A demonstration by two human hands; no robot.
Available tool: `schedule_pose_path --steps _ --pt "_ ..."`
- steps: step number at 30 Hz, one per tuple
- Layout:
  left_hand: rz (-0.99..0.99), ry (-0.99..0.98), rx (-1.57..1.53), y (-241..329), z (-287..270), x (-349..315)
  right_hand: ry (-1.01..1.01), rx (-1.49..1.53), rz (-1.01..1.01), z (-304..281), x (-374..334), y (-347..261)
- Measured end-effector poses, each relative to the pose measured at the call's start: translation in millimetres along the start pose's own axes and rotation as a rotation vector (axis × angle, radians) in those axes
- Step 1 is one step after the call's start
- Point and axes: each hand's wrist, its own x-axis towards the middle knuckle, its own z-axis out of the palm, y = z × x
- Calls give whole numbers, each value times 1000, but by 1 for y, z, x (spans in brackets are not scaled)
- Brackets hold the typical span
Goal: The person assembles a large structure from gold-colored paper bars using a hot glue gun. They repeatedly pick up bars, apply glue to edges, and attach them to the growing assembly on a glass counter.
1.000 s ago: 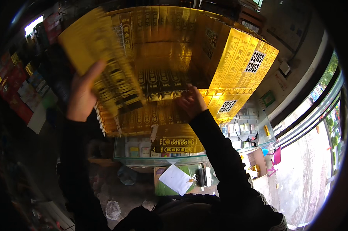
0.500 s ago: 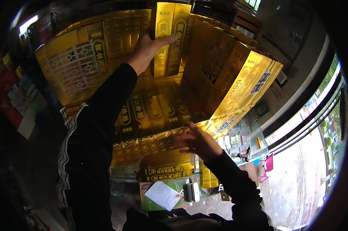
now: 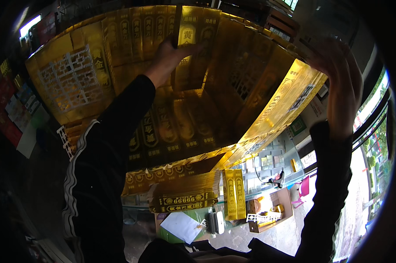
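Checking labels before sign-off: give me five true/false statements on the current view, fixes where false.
1. The left hand has its thumb across a gold panel. True.
2. The right hand is on that same panel. False: it is apart from it, raised by the right side of the gold structure.
3. The white sheet lies on a green surface. True.
4. The pink chair is left of the white sheet. False: it is to the right.
5. Both sleeves are dark. True.
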Motion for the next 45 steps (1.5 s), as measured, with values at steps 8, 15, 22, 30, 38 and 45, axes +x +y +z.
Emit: schedule_pose_path --steps 8,15,22,30,38,45 --pt "-71 -4 -33 -2 3 -2 -694 -544 -275 63 152 131" --pt "-72 -27 -85 -5 2 4 -979 -272 48 92 158 140" --pt "-37 -36 -126 -6 12 7 -1082 -703 -120 107 165 118" --pt "-60 26 -32 -15 12 6 -1048 -576 -379 99 160 132" --pt "-75 -49 -74 -15 11 3 -1220 -637 237 127 192 110" --pt "-87 -31 -59 -19 13 4 -1024 -604 -363 101 162 150"
